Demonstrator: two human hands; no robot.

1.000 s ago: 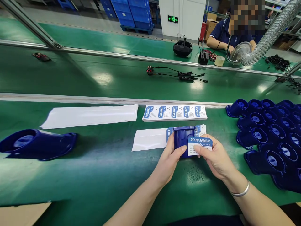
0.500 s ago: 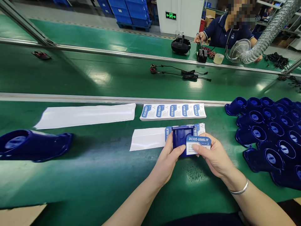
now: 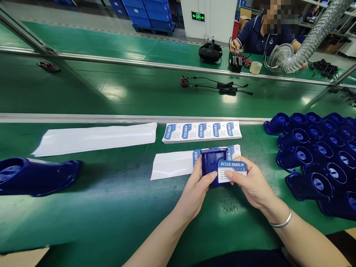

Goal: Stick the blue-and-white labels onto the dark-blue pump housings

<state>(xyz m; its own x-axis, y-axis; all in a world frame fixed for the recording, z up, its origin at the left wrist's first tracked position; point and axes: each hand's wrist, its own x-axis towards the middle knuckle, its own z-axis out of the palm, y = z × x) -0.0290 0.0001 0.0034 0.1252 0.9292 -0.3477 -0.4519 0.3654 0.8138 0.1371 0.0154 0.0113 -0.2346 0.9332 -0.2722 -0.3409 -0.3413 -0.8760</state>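
Note:
My left hand [image 3: 198, 181] is closed on the left side of a dark blue plastic housing [image 3: 209, 161], its thumb on the front. In my right hand [image 3: 253, 181] is a blue and white label [image 3: 233, 167] printed "DC52Q-5000L/H", pinched with the thumb on its face. The label overlaps the right part of the housing; whether it is stuck down I cannot tell. Behind the housing lies a partly peeled label strip [image 3: 172, 164], its left half bare white. A stack of label sheets [image 3: 202, 131] rests farther back.
Several blue housings [image 3: 303, 155] stand in rows at right, and another blue housing [image 3: 36, 176] lies at left. White backing paper [image 3: 97, 138] is at back left. Beyond a metal rail [image 3: 139, 66], a person [image 3: 254, 33] works near black cables [image 3: 225, 87] and a ducting hose [image 3: 314, 40].
The whole view has shifted slightly. My hands, the housing and the label keep nearly the same pose relative to each other.

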